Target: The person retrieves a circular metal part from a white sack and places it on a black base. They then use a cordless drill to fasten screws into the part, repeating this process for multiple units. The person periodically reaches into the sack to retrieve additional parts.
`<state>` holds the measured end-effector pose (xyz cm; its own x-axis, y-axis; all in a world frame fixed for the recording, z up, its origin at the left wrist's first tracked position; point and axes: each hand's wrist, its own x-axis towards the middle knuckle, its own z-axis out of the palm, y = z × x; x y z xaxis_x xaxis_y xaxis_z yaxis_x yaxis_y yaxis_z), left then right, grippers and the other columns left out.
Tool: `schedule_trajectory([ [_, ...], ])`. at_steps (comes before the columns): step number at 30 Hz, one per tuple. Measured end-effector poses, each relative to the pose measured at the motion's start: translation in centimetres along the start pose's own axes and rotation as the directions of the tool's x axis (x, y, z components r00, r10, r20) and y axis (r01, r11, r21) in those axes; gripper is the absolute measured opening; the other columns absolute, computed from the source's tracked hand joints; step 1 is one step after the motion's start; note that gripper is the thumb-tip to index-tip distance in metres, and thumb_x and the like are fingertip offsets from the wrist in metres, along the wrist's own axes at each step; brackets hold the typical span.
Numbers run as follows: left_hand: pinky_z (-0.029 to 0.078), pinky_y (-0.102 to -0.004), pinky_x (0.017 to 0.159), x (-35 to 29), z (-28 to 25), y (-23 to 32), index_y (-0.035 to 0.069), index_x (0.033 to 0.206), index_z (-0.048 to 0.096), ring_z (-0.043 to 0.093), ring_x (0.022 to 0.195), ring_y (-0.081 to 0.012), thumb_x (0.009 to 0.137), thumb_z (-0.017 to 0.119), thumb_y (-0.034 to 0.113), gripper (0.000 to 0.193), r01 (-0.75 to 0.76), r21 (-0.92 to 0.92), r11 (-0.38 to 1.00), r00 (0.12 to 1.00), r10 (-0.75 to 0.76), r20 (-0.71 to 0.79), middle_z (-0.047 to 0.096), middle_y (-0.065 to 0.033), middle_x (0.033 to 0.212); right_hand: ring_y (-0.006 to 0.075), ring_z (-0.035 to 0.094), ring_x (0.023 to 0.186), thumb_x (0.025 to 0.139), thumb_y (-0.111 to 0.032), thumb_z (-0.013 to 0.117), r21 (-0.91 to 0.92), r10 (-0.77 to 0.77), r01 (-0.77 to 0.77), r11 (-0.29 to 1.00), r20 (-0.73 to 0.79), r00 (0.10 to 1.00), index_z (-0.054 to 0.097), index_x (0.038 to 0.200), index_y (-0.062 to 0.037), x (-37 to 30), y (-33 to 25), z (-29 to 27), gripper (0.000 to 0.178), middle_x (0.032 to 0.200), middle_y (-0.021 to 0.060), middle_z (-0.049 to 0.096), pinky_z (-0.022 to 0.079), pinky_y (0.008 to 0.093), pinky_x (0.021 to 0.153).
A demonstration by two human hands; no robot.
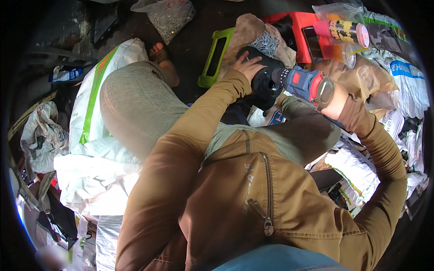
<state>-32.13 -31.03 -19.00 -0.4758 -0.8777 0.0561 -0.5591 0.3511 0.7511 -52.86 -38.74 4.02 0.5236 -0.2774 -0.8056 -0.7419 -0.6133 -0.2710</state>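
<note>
- A black round part (264, 83) was pressed down by the left hand (247, 67), fingers spread flat over its top.
- A blue power drill (302, 83), clenched in the right hand (333, 101), was aimed leftward, its long axis pointing into the part.

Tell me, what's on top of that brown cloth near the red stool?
A loose heap of small silver screws lies on the brown cloth. The left hand and a black round part cover the cloth's near edge, so whatever lies beneath there can't be seen.
</note>
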Motion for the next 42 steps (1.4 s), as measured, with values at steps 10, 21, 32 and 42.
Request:
schedule_trajectory([
  [10,0.006,-0.0431,0.116,0.1,1.1,-0.4,0.018,0.130,0.048,0.034,0.135,-0.0151,0.059,0.079,0.036,0.079,-0.006,-0.019,1.000,0.999,0.005,-0.046,0.050,-0.0058,0.134,0.0288,0.059,0.099,0.082,-0.012,0.056,0.032,-0.063,0.069,0.997,-0.153,0.986,0.058,0.111,-0.0044,0.7,-0.4,-0.1,0.030,0.107,0.0143,0.062,0.047,0.0364,0.088],
  [21,0.007,-0.0453,0.115,-0.1,0.8,-0.2,0.019,0.131,0.047,0.031,0.136,-0.0173,0.059,0.078,0.041,0.081,-0.009,0.055,0.998,1.000,0.009,-0.002,0.051,-0.0016,0.132,0.0197,0.060,0.067,0.065,-0.006,0.065,0.701,0.542,-0.311,0.642,-0.127,0.831,0.061,0.103,-0.0009,-4.1,-7.2,-0.2,0.038,0.073,0.0112,0.063,0.050,0.0336,0.063],
  [32,0.048,-0.0358,0.090,4.9,-6.0,-3.2,0.014,0.103,0.070,0.060,0.105,-0.0284,0.075,0.069,0.032,0.034,0.555,-0.115,0.824,0.822,-0.564,-0.076,0.064,-0.0140,0.110,0.0172,0.059,0.060,0.070,-0.002,0.065,0.944,0.705,-0.007,0.331,-0.242,0.666,0.060,0.087,0.0002,-19.2,-13.0,10.3,0.018,0.072,0.0062,0.061,0.045,0.0285,0.054],
  [42,0.049,-0.0374,0.081,7.3,-4.5,-2.2,0.010,0.096,0.071,0.064,0.087,-0.0301,0.078,0.068,0.037,0.032,0.491,0.285,0.823,0.869,-0.441,-0.224,0.068,-0.0134,0.091,0.0167,0.060,0.059,0.069,0.001,0.068,0.944,0.748,0.171,0.283,-0.328,0.577,0.060,0.091,0.0000,-19.0,-14.7,13.2,0.023,0.073,0.0069,0.062,0.047,0.0299,0.051],
])
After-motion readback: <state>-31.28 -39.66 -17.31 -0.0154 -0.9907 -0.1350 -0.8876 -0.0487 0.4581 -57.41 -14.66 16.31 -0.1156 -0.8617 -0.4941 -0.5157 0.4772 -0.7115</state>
